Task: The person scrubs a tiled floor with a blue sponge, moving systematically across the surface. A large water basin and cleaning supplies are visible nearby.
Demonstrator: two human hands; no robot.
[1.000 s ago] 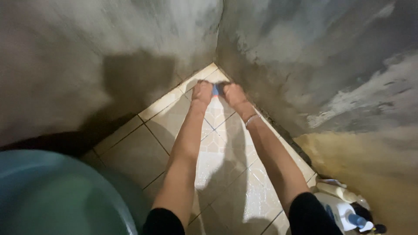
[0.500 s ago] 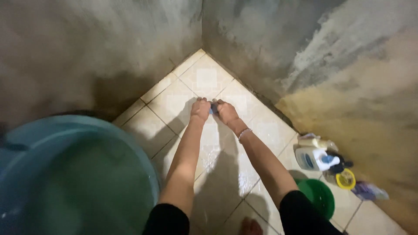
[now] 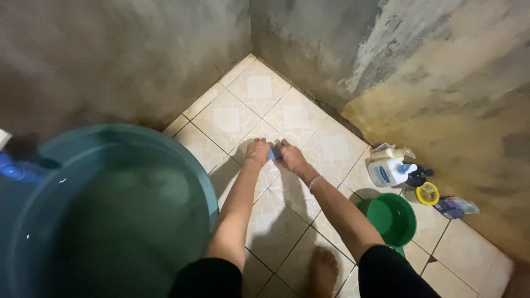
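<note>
Both arms are stretched down and forward to the tiled floor (image 3: 276, 221), and a small blue scrubbing block (image 3: 273, 154) is held between the two hands, low against the wet tiles; the left hand (image 3: 258, 153) is closed over its left end and the right hand (image 3: 290, 156) over its right end, so that only a narrow blue strip is seen in the gap between them; the fingers of each hand are curled together and clamped on the block, with the knuckles turned upward. The block's long axis is judged to run across from hand to hand, roughly at a right angle to the forearms, though most of it is hidden and its full shape cannot be told; neither hand is plainly nearer, as both are touching it, one at each end. A thin bracelet (image 3: 315, 181) is worn on the right wrist; a bare foot (image 3: 323, 271) is planted on the tiles below the hands. To the left, a large teal tub (image 3: 212, 190) filled with water is set just beside the left forearm; to the right, a green basin (image 3: 393, 219) is standing near the right elbow; behind it, against the stained concrete wall (image 3: 441, 88), a white pump bottle (image 3: 387, 171), a small yellow lid (image 3: 428, 193) and a flat blue packet (image 3: 454, 207) are grouped, well apart from the hands.
</note>
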